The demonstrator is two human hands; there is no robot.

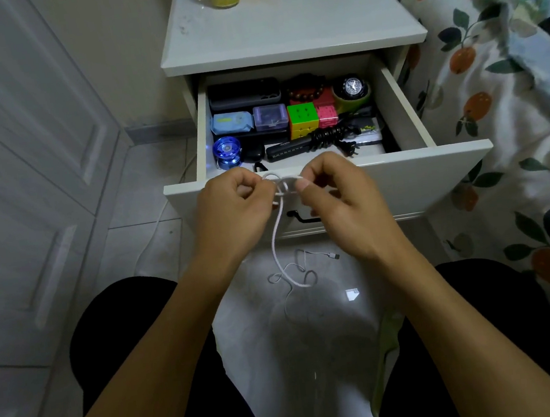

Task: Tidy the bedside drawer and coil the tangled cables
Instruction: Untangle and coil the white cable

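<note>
At the centre of the frame, a left hand and a right hand each pinch a white cable with curled fingers, holding a small loop between them. The cable hangs down to the tiled floor, ending in loose tangles. Behind the hands, in the upper middle, an open bedside drawer holds a puzzle cube, a blue yo-yo and a bundled black cord.

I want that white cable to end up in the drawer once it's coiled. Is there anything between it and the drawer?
Nothing visible blocks the way: the drawer is pulled open just beyond both hands. The left hand and right hand hold the white cable before its front. Inside it looks crowded; the front strip shows little bare floor.
</note>
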